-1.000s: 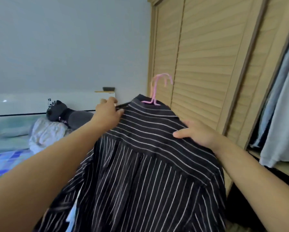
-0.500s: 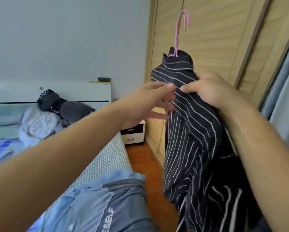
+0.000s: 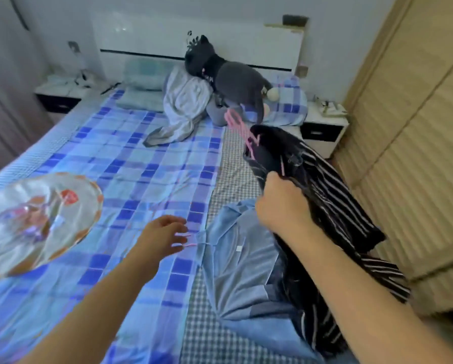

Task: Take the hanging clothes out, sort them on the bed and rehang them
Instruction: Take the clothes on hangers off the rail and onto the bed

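The right hand gripped the striped shirt, hanger hook pointing toward the headboard, above the blue shirt on the bed; the left hand hovered loose-fingered beside it

Dark grey plush cat toy lies near white glossy headboard, w/ crumpled pale grey cloth just beside it. Clear plastic bag w/ orange print at left. White nightstand w/ black drawer beside beige slatted wardrobe door.
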`<state>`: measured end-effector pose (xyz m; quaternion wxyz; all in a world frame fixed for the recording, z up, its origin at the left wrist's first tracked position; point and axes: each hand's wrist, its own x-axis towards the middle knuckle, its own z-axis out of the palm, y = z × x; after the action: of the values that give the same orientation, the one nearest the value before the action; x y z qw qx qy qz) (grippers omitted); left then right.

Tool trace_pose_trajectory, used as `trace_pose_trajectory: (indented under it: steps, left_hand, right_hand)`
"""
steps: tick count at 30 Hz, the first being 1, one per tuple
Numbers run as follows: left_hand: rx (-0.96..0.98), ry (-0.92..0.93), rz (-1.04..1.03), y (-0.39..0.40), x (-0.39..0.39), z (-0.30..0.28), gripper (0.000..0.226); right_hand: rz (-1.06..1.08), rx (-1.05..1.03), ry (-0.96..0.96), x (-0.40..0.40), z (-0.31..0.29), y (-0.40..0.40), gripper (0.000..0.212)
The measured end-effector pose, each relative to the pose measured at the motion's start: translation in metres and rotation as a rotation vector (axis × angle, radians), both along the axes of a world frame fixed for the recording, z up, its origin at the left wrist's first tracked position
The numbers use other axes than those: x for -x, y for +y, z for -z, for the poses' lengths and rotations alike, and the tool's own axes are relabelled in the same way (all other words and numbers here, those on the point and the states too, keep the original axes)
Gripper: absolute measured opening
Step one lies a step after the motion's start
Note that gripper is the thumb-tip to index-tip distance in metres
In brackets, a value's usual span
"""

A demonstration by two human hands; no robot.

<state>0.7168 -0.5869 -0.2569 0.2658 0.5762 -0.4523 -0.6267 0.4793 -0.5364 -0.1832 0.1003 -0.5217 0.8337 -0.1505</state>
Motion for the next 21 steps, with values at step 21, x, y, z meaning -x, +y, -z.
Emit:
trace_pose_trajectory:
  steps: [21]
  left_hand:
    - [-0.308,-0.024,0.375,-0.027,0.017,0.082,0.016]
  right_hand:
    - [0.340,-0.473,-0.395,0.049,0.149,0.055,0.030]
